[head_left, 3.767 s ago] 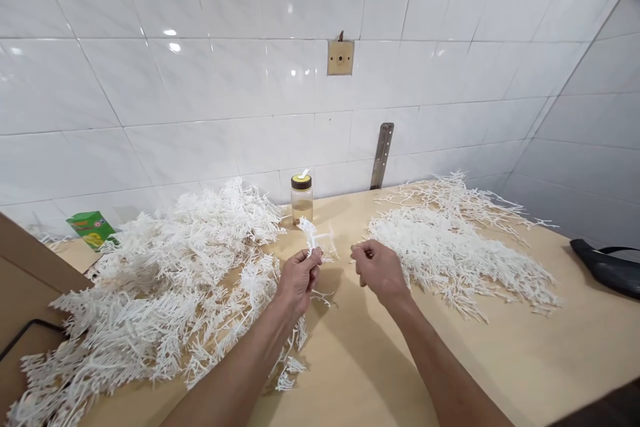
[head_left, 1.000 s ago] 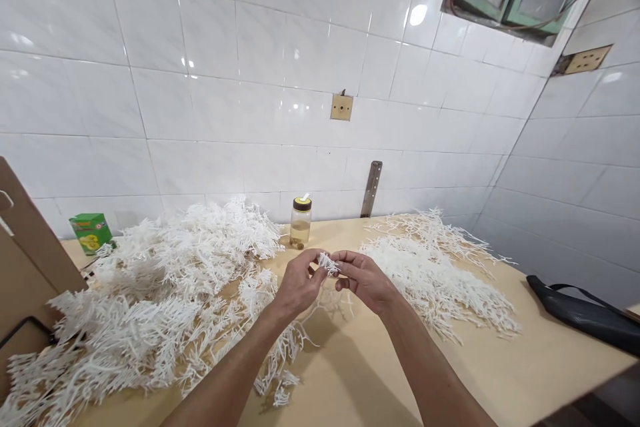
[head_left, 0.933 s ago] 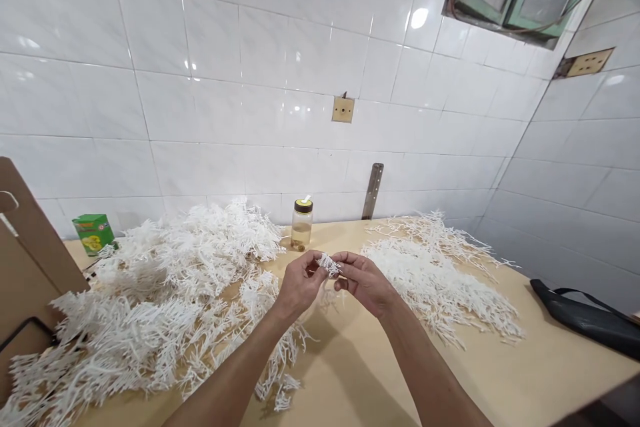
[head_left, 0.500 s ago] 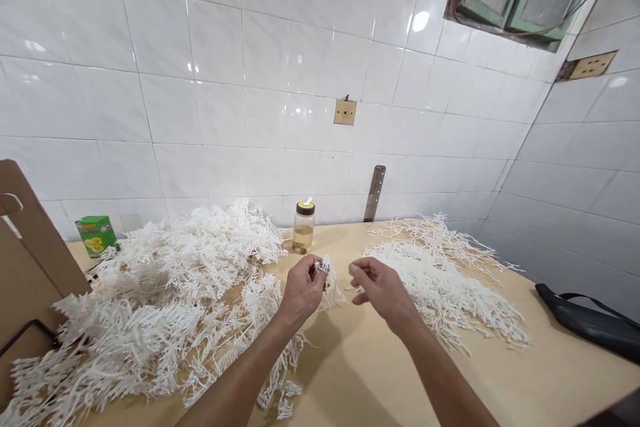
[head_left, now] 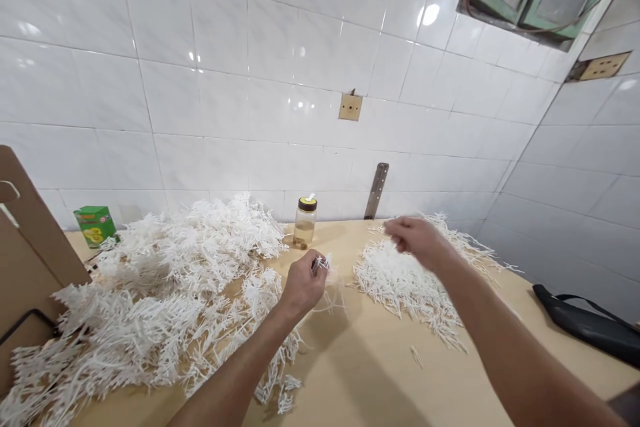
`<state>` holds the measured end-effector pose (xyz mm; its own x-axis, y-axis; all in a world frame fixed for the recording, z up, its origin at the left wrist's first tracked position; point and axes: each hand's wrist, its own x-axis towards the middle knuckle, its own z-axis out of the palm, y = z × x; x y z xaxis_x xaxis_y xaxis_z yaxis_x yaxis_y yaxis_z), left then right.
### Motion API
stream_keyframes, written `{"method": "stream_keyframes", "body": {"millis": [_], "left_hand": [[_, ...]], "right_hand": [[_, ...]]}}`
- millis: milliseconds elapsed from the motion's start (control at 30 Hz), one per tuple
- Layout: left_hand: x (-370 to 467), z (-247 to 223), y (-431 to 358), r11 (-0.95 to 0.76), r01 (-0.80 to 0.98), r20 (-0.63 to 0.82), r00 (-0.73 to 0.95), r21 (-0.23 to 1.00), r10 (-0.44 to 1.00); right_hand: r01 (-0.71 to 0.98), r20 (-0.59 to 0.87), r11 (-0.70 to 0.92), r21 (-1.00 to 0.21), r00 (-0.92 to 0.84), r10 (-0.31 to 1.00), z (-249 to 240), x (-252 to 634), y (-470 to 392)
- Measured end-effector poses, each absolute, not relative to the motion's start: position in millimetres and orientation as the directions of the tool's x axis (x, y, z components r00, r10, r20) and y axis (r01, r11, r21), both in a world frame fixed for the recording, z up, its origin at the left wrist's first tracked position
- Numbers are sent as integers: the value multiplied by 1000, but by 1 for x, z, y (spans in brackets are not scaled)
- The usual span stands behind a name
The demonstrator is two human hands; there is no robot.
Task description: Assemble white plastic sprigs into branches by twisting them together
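Note:
My left hand (head_left: 306,283) is closed around a small bunch of white branched plastic strands (head_left: 324,261), whose thin ends hang below the fingers. It is above the middle of the table, in front of a clear jar. My right hand (head_left: 417,240) is over the far part of the right-hand pile of thin white strands (head_left: 395,277). Its fingers are bent and drawn together, slightly blurred; what they hold, if anything, cannot be made out. Left of my left hand lies a larger heap of fluffy, branched white strands (head_left: 185,280).
The jar (head_left: 305,223) with a black-and-yellow lid holds liquid. A green box (head_left: 95,227) and a brown cardboard box (head_left: 35,240) stand at left. A metal strip (head_left: 376,192) leans against the tiled wall. A black pouch (head_left: 585,323) lies at right on the wooden table (head_left: 370,373).
My right hand has moved from beside my left hand to the right and away, over the right pile. My left hand keeps its bunch. The view has shifted slightly.

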<state>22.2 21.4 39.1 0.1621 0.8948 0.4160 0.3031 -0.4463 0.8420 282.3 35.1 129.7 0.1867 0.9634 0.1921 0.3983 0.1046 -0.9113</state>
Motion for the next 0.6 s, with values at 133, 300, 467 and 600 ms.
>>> {"method": "stream_keyframes", "body": {"millis": [133, 300, 467, 600], "left_hand": [[24, 35, 18, -550, 471, 532, 185, 690, 826], [28, 33, 12, -633, 562, 619, 252, 533, 744], [28, 35, 10, -616, 558, 614, 224, 556, 757], [28, 37, 12, -596, 497, 584, 202, 631, 786]], "right_hand": [[280, 5, 13, -960, -29, 1000, 88, 216, 2], [346, -38, -9, -938, -77, 996, 73, 195, 2], [443, -22, 23, -896, -95, 995, 74, 196, 3], [521, 62, 87, -849, -64, 996, 79, 191, -7]]}}
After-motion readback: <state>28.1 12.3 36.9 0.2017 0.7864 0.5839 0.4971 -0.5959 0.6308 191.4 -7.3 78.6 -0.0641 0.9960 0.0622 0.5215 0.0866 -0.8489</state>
